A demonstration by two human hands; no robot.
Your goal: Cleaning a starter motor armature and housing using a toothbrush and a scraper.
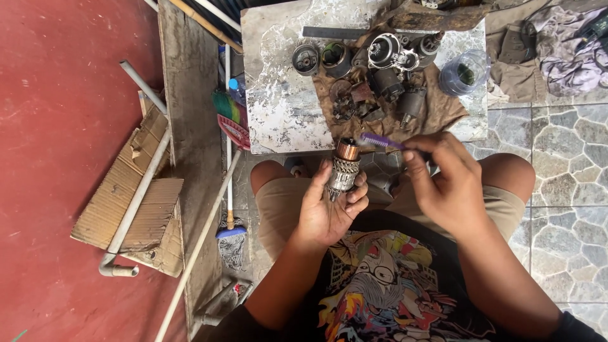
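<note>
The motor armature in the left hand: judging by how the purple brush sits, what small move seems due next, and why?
Probably a short stroke of the purple brush across the copper end of the armature. The left hand grips the armature upright with that copper end free, and the right hand holds the brush with its head right beside it; whether the bristles touch it is unclear.

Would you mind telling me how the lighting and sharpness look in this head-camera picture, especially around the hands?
Head view: soft, even daylight, no hard shadows; the left hand and its motor armature are sharp; the right hand with the purple toothbrush is slightly soft; pale glare on the marble slab; wide-angle bending at the edges.
</note>
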